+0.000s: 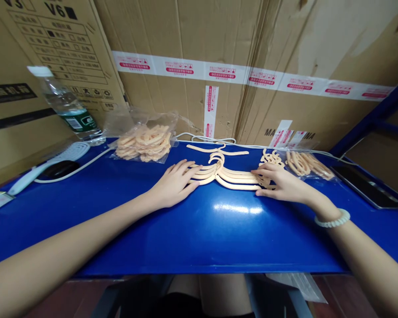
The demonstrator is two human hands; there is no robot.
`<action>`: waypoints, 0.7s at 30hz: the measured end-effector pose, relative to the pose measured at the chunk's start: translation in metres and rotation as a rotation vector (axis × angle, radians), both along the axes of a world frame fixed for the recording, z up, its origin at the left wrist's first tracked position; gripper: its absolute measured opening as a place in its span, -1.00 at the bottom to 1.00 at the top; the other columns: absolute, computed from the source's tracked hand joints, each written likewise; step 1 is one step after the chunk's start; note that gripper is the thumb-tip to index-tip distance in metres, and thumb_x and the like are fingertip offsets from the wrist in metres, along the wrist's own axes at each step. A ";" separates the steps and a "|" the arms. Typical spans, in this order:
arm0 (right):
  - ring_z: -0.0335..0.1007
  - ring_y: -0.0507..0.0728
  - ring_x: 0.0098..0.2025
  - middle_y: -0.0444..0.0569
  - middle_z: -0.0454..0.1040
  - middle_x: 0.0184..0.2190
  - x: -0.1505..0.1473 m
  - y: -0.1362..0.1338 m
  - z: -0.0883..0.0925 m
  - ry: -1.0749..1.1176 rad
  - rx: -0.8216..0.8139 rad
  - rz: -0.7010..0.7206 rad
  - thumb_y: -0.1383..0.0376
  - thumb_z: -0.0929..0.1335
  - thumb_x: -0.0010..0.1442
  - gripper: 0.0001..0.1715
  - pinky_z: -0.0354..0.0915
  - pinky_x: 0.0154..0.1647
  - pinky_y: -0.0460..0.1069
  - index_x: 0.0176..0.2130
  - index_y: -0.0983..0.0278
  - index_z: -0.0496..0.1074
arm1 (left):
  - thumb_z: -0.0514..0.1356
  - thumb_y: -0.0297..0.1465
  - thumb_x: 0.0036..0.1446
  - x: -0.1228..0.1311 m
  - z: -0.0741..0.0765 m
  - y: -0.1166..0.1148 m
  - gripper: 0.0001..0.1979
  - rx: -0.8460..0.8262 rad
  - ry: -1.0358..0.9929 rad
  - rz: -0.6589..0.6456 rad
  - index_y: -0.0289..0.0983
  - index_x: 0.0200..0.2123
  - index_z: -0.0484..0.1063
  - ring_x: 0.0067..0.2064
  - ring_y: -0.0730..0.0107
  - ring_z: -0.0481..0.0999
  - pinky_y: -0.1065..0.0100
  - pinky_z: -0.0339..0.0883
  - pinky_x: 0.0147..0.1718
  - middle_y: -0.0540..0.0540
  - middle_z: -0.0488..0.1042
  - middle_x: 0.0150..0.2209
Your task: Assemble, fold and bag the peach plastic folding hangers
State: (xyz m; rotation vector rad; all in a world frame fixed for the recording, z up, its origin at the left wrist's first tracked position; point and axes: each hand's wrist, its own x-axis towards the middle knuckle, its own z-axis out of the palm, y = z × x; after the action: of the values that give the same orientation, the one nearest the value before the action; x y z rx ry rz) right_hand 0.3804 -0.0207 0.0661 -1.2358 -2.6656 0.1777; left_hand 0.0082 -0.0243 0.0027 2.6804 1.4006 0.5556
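Note:
A small stack of cream-coloured hangers (236,177) lies flat on the blue table, their hooks bunched together at the far side. Over the left ends rests my left hand (175,182), fingers across the arms and thumb against the nearest hanger. My right hand (280,183) grips the right ends between thumb and fingers, and the tips are partly covered by it. Just beyond the stack lies a single hanger (232,153), apart from both hands. Behind my right hand is a pile of small curved cream pieces (271,157), partly hidden.
A clear bag of cream parts (144,142) sits at the back left, beside a water bottle (69,108) and a pale hairbrush (49,165). Another bagged bundle (308,164) and a phone (365,185) are at right. Cardboard boxes (172,101) stand behind, with a white cable (252,145) along them.

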 end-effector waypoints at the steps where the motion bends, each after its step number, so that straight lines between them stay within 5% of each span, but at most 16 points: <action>1: 0.44 0.41 0.04 0.23 0.48 -0.01 0.000 0.001 -0.001 0.002 -0.008 0.003 -0.12 0.42 0.19 -0.24 0.37 0.10 0.25 0.17 0.31 0.48 | -0.03 -0.18 0.41 0.000 -0.001 0.000 -0.48 0.001 -0.010 -0.004 -0.23 0.34 0.21 0.42 -0.17 0.10 -0.26 0.12 0.29 -0.31 0.23 0.35; 8: 0.43 0.38 0.03 0.19 0.49 -0.04 0.001 0.004 -0.003 0.029 -0.006 0.001 0.00 0.37 0.26 -0.41 0.35 0.10 0.25 0.15 0.25 0.50 | -0.04 -0.21 0.42 0.000 -0.004 0.002 -0.52 0.017 -0.042 -0.036 -0.23 0.30 0.25 0.38 -0.10 0.16 -0.28 0.12 0.28 -0.33 0.26 0.30; 21: 0.45 0.37 0.00 0.17 0.50 -0.06 0.002 0.006 -0.002 0.068 -0.023 0.001 -0.05 0.38 0.25 -0.41 0.36 0.06 0.23 0.11 0.25 0.52 | -0.06 -0.25 0.42 0.003 0.001 0.000 -0.55 -0.020 -0.042 -0.019 -0.23 0.29 0.26 0.39 -0.11 0.17 -0.35 0.06 0.28 -0.30 0.27 0.34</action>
State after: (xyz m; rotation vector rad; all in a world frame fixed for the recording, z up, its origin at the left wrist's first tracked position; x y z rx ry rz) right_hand 0.3820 -0.0149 0.0637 -1.2120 -2.6132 0.2464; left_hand 0.0109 -0.0238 0.0039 2.6474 1.3614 0.5903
